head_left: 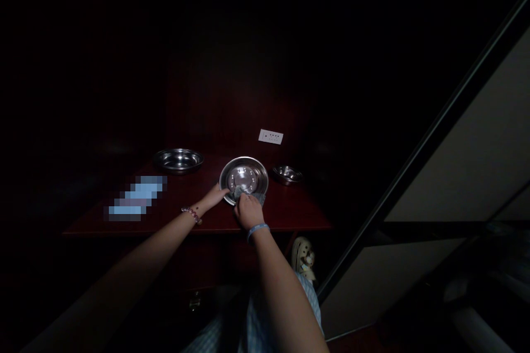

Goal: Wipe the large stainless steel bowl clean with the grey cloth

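A shiny metal bowl (pixel 243 176) is tilted toward me above the dark red table. My left hand (pixel 213 197) grips its left rim, thumb over the edge. Closed around a grey cloth (pixel 259 197), my right hand (pixel 249 210) presses at the bowl's near inner side. Part of the cloth shows to the right of the knuckles and part inside the bowl. To the left on the table sits a wide metal basin (pixel 179 160). A smaller metal bowl (pixel 287 175) stands to the right; whether it is a single bowl or a stack I cannot tell.
The dark red table (pixel 186 209) ends at a front edge near my forearms. A blurred-out flat item (pixel 136 198) lies at its left. On the back wall is a white power socket (pixel 271 137). A light panel with a dark frame (pixel 459 138) rises on the right.
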The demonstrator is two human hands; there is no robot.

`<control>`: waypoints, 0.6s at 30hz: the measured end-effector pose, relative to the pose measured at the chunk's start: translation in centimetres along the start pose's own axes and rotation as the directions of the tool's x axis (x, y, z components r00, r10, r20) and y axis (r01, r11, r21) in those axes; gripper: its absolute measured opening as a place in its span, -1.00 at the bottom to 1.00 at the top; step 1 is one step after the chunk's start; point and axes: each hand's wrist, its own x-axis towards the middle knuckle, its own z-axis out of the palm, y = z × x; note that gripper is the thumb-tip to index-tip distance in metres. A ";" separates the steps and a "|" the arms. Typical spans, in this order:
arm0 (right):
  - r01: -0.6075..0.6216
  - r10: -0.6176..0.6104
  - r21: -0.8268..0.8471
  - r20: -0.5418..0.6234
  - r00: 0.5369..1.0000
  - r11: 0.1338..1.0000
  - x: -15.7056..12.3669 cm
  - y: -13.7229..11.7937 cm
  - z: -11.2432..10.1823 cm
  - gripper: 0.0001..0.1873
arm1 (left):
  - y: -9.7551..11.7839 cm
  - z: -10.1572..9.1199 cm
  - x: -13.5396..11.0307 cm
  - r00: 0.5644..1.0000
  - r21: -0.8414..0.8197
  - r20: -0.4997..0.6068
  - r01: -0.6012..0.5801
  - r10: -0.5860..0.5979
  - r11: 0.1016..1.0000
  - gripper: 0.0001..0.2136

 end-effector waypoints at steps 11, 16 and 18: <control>0.005 -0.005 0.010 -0.010 1.000 1.000 0.0 -0.1 0.0 -0.74 | 0.3 0.0 -0.1 1.000 -0.032 -0.008 0.017 -0.017 0.999 -0.56; 0.011 -0.011 -0.006 -0.017 1.000 1.000 -0.1 -0.1 0.0 -0.75 | -0.4 0.0 0.2 1.000 -0.054 -0.009 0.026 -0.027 0.998 -0.58; 0.014 -0.014 -0.011 -0.013 1.000 1.000 -0.1 0.0 0.1 -0.75 | -0.6 -0.1 0.2 1.000 -0.070 -0.017 0.021 -0.023 0.997 -0.58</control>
